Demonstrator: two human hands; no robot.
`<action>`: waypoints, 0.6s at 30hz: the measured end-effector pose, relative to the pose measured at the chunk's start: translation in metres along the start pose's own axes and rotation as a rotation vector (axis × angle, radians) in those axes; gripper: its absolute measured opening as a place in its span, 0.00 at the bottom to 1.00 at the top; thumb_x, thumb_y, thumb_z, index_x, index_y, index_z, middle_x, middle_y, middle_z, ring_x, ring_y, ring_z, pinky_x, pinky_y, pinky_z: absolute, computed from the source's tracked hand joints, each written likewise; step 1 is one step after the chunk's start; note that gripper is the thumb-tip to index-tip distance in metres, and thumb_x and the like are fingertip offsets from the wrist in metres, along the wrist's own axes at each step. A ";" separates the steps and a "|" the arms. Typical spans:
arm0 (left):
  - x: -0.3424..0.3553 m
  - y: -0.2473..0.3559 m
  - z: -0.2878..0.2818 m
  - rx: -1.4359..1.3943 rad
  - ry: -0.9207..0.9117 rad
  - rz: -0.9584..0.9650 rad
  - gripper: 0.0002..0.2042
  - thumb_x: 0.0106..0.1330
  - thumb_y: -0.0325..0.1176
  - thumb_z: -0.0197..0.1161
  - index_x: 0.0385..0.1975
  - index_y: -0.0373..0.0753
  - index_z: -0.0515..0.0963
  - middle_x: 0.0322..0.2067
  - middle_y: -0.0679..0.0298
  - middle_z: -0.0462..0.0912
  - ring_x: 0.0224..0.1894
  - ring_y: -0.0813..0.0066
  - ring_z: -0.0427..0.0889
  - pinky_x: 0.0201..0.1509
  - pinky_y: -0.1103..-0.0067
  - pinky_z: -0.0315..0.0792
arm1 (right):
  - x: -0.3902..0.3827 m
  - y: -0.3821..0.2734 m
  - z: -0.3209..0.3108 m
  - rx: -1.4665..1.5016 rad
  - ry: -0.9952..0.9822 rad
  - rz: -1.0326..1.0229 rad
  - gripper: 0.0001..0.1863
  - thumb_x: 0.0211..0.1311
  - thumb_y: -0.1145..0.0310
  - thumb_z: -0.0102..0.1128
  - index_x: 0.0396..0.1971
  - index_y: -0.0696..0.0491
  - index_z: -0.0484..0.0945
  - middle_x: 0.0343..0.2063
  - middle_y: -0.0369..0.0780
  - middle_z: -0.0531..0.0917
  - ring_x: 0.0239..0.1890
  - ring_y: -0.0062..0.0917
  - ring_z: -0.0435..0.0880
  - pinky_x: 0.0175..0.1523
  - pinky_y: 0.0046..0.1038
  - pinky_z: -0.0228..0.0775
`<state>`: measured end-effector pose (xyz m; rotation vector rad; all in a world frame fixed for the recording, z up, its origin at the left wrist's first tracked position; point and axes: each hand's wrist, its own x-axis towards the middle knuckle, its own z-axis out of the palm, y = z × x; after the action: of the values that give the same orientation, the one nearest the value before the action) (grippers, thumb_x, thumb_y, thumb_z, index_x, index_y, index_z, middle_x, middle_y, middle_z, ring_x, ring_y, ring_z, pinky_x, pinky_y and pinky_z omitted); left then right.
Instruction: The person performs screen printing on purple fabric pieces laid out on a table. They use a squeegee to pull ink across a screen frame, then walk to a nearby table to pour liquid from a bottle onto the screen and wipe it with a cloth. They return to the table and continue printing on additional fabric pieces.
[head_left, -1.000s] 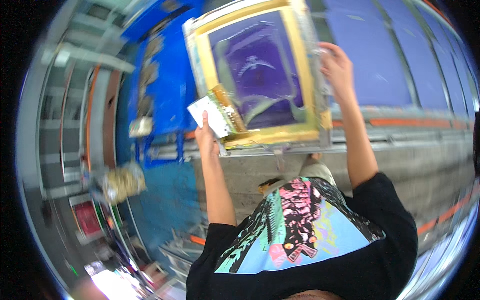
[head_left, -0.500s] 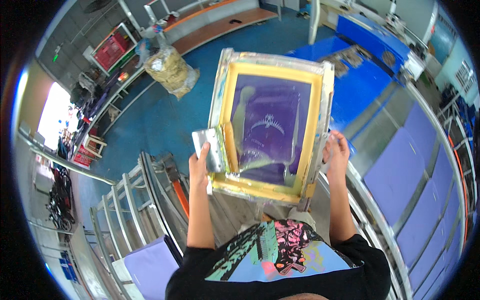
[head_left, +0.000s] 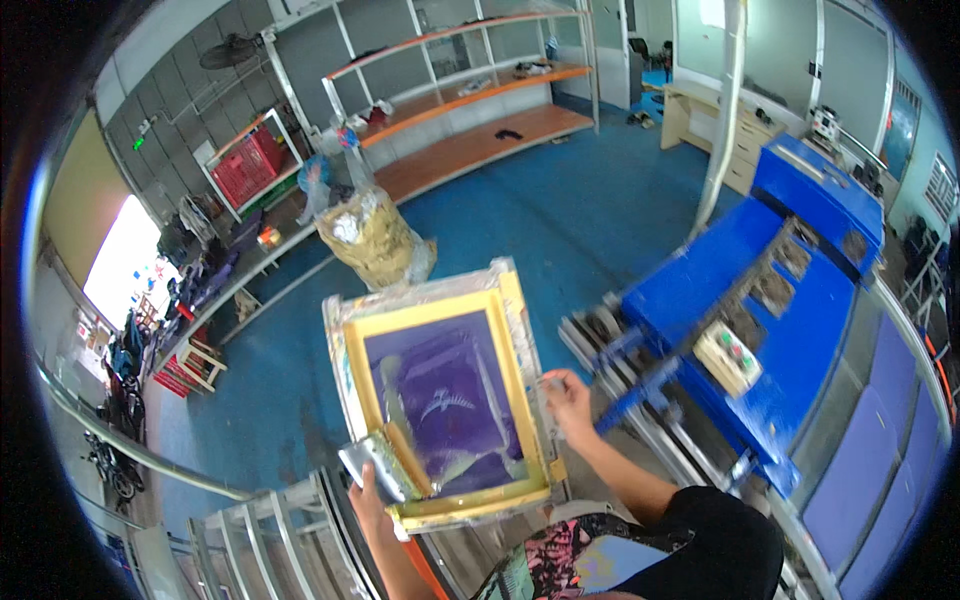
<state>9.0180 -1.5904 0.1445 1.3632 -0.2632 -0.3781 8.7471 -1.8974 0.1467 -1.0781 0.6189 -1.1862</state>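
Note:
A screen printing frame [head_left: 517, 330] is held up in front of me, tilted, its worn wooden border lined with yellow. Inside it stretches purple mesh [head_left: 455, 362] with a small pale curved design and wet, greyish smears. A squeegee [head_left: 382, 466] with a silvery metal plate leans in the lower left corner of the frame. My left hand [head_left: 370, 503] is closed at that corner, its thumb against the squeegee plate; most of its fingers are hidden behind. At the frame's right edge, my right hand [head_left: 571, 408] has its fingers curled onto the border.
Right of the frame stands a blue machine [head_left: 690, 270] with a control box [head_left: 728, 358]. Purple sheets [head_left: 860, 430] lie on a rack at far right. Ahead are a stuffed sack [head_left: 375, 240] and orange shelves [head_left: 470, 160]. A metal rack [head_left: 270, 530] stands at lower left.
The view has tilted up and turned, so the frame now appears lower and further left. More of the shelves and blue machine shows. Both hands keep their places on the frame.

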 end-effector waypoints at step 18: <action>0.402 -0.017 0.137 0.079 0.093 -0.090 0.34 0.72 0.55 0.65 0.60 0.26 0.74 0.50 0.56 0.81 0.51 0.66 0.79 0.56 0.67 0.73 | 0.414 0.137 0.209 -0.474 -0.178 -0.206 0.15 0.69 0.64 0.66 0.51 0.53 0.80 0.41 0.37 0.86 0.45 0.24 0.84 0.51 0.30 0.75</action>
<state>9.3282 -1.8813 0.1402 1.4692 -0.1407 -0.3811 9.1096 -2.2173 0.1644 -1.6633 0.6788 -1.1279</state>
